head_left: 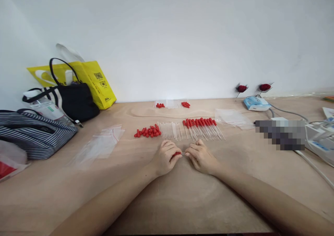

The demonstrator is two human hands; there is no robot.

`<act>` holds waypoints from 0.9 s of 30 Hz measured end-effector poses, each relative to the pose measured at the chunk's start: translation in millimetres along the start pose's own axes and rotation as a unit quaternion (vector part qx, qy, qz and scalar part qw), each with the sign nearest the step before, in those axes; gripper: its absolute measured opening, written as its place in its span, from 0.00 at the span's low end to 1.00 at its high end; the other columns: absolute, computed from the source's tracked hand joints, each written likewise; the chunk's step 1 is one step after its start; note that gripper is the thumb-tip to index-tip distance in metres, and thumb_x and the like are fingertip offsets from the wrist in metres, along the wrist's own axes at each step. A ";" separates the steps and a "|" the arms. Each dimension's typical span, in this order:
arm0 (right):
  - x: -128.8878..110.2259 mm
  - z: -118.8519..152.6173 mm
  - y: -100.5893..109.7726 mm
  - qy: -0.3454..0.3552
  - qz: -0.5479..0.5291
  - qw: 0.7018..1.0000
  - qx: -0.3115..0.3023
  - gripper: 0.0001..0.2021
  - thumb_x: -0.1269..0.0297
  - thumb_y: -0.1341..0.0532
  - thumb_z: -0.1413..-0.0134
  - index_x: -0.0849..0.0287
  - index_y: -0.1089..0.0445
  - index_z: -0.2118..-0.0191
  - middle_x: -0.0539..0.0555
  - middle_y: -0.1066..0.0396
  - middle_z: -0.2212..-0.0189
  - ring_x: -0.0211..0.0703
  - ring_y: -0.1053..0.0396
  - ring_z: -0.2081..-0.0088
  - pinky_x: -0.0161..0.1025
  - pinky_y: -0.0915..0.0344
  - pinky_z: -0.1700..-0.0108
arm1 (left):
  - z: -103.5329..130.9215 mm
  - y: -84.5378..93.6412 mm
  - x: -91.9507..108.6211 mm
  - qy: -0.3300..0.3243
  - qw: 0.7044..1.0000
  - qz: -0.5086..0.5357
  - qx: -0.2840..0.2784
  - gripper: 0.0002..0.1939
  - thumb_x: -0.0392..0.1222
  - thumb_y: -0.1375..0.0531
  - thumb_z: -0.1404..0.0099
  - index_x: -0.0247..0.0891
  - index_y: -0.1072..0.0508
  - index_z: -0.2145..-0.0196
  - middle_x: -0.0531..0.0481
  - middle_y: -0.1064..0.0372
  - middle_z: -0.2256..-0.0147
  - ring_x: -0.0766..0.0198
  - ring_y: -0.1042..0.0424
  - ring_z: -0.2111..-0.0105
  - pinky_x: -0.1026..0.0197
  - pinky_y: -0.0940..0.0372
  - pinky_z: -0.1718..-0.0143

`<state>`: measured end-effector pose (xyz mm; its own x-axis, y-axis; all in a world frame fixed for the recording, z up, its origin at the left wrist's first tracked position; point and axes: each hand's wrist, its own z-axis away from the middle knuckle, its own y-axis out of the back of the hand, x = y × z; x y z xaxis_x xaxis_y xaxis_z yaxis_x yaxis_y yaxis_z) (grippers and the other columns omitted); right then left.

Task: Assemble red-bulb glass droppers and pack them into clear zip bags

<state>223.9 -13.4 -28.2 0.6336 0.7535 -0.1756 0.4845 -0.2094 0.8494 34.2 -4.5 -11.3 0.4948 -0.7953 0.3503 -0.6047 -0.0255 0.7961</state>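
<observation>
Near the middle of the frame, the person's left hand (pixel 165 156) pinches a smooth red cap (pixel 177 154) between thumb and fingers, while the right hand (pixel 202 156) grips a thin, translucent rod (pixel 183 154) that meets it in the narrow gap between the hands. Just above them, from left to right, lie a heap of rounded, knobbly red pieces (pixel 148 131), a row of slender clear sticks (pixel 169 131), and a fanned row of red-tipped sticks (pixel 200 124). Limp, glossy clear bags (pixel 104 142) spread over the pale, grained wooden tabletop (pixel 146 208) at centre left. In the upper left, a creased bright-yellow bag (pixel 100 86) leans behind a soft black bag (pixel 79 102); a finely striped fabric pouch (pixel 49 136) slumps at the left edge.
</observation>
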 end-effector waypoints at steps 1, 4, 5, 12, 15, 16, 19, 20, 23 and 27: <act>0.0 -0.4 0.3 -0.005 -0.005 1.000 -0.005 0.14 0.69 0.55 0.42 0.62 0.33 0.70 0.52 0.35 0.76 0.37 0.43 0.74 0.37 0.53 0.66 | -0.2 0.5 -0.3 0.003 1.000 0.002 -0.003 0.07 0.39 0.48 0.39 0.37 0.32 0.71 0.49 0.30 0.72 0.62 0.35 0.66 0.56 0.44 0.58; -0.6 -3.5 4.6 -0.019 -0.023 0.999 -0.017 0.15 0.69 0.55 0.41 0.62 0.33 0.68 0.53 0.34 0.75 0.37 0.41 0.72 0.37 0.52 0.65 | -1.2 2.6 -3.1 0.018 1.000 0.004 -0.010 0.06 0.39 0.47 0.39 0.38 0.31 0.70 0.50 0.30 0.71 0.62 0.34 0.66 0.56 0.45 0.56; -1.0 -4.9 7.2 -0.022 -0.027 0.999 -0.023 0.14 0.68 0.55 0.41 0.61 0.32 0.66 0.53 0.33 0.74 0.37 0.40 0.71 0.37 0.52 0.65 | -1.6 3.4 -4.4 0.025 1.000 0.003 -0.011 0.06 0.39 0.47 0.39 0.38 0.31 0.70 0.50 0.30 0.71 0.62 0.34 0.66 0.55 0.46 0.55; 3.3 -10.1 20.9 -0.047 -0.013 0.997 -0.061 0.11 0.67 0.50 0.44 0.58 0.31 0.62 0.54 0.30 0.70 0.41 0.37 0.65 0.38 0.48 0.63 | -3.1 14.3 -14.1 0.049 0.998 -0.033 0.015 0.08 0.44 0.44 0.40 0.40 0.31 0.64 0.50 0.30 0.65 0.61 0.34 0.61 0.54 0.50 0.51; 12.9 -14.3 13.5 -0.160 -0.055 0.986 -0.008 0.12 0.68 0.50 0.46 0.60 0.35 0.57 0.54 0.30 0.70 0.40 0.35 0.68 0.35 0.44 0.65 | -1.0 22.4 -21.9 0.097 0.987 -0.096 0.084 0.20 0.47 0.41 0.44 0.38 0.35 0.54 0.45 0.33 0.57 0.56 0.38 0.55 0.53 0.50 0.51; 16.3 -17.1 10.1 -0.210 -0.058 0.976 0.016 0.13 0.68 0.50 0.47 0.61 0.36 0.57 0.53 0.30 0.71 0.39 0.34 0.70 0.35 0.44 0.67 | 0.3 24.8 -25.2 0.119 0.980 -0.119 0.104 0.22 0.47 0.40 0.45 0.38 0.36 0.53 0.44 0.34 0.57 0.54 0.39 0.54 0.52 0.50 0.51; 24.6 -28.9 0.4 -0.315 -0.034 0.947 0.062 0.10 0.64 0.50 0.48 0.60 0.36 0.61 0.51 0.30 0.75 0.39 0.34 0.73 0.34 0.45 0.69 | 4.4 29.2 -34.7 0.174 0.963 -0.164 0.125 0.22 0.44 0.40 0.46 0.39 0.36 0.54 0.44 0.34 0.57 0.53 0.39 0.55 0.51 0.49 0.52; 26.5 -33.5 -2.3 -0.331 -0.020 0.941 0.067 0.09 0.64 0.49 0.48 0.59 0.36 0.63 0.51 0.30 0.75 0.39 0.34 0.73 0.34 0.46 0.69 | 5.3 29.6 -37.1 0.186 0.960 -0.171 0.124 0.21 0.44 0.39 0.47 0.39 0.36 0.55 0.44 0.34 0.58 0.52 0.38 0.55 0.51 0.48 0.52; 29.8 -47.2 -8.2 -0.371 0.024 0.926 0.064 0.08 0.65 0.49 0.50 0.59 0.36 0.64 0.51 0.29 0.73 0.40 0.33 0.69 0.36 0.48 0.67 | 6.3 29.3 -41.0 0.202 0.955 -0.179 0.122 0.20 0.43 0.39 0.47 0.40 0.35 0.56 0.45 0.33 0.59 0.52 0.38 0.56 0.50 0.48 0.53; 28.8 -62.4 -13.3 -0.410 0.082 0.907 0.045 0.08 0.66 0.48 0.51 0.59 0.35 0.65 0.53 0.28 0.71 0.43 0.33 0.65 0.38 0.50 0.63 | 5.5 31.8 -42.2 0.227 0.947 -0.189 0.126 0.19 0.43 0.39 0.47 0.41 0.34 0.58 0.46 0.33 0.59 0.53 0.38 0.56 0.50 0.49 0.53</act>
<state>198.0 49.9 -13.5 0.9192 -0.0006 -0.3937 0.3679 -0.3545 0.8596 -9.4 25.0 -3.4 0.8884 -0.3591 0.2860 -0.4325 -0.4457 0.7838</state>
